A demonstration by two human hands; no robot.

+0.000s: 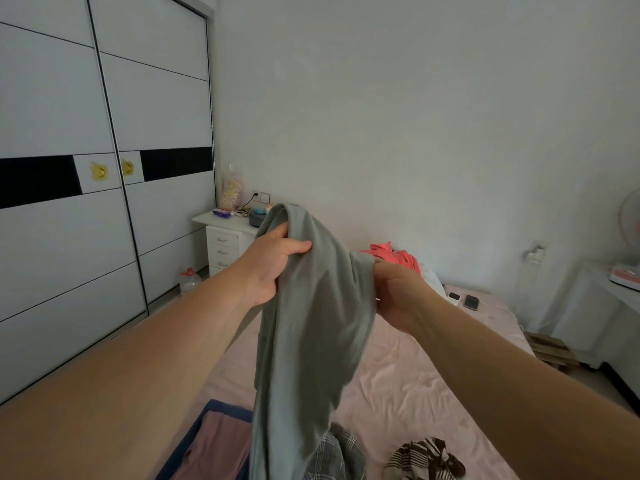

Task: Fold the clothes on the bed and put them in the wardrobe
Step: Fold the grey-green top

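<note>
Grey garment (311, 323) held up above the bed (415, 375), hanging down. Left hand (273, 261) grips its top fold; right hand (394, 292) grips the right edge. Plaid (332, 455) and striped (424, 457) clothes lie at near edge, red garment (391, 254) at far end. Wardrobe (104, 168) doors closed.

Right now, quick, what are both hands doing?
Left hand: closed, gripping the grey garment near its top.
Right hand: closed, holding the same grey garment at its other side.

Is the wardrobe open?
No, both sliding doors of the wardrobe are shut, meeting at the gold handles.
</note>
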